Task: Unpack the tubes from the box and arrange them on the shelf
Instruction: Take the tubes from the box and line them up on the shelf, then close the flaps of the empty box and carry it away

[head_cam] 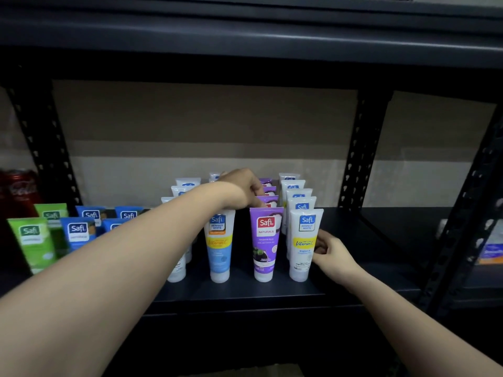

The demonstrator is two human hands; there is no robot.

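Observation:
Several Safi tubes stand cap-down in rows on the dark shelf (353,278). At the front are a blue-bottomed tube (220,248), a purple tube (264,246) and a white and yellow tube (303,246). My left hand (243,190) reaches over the rows, its fingers curled down on the tops of the tubes behind the purple one; what it grips is hidden. My right hand (330,254) holds the white and yellow tube at its right side, fingers curled against it. No box is in view.
Green tubes (32,240) and blue tubes (79,232) stand at the left of the shelf. A red can (20,189) sits behind them. Black perforated posts (356,156) rise at the back. A shelf board hangs close above.

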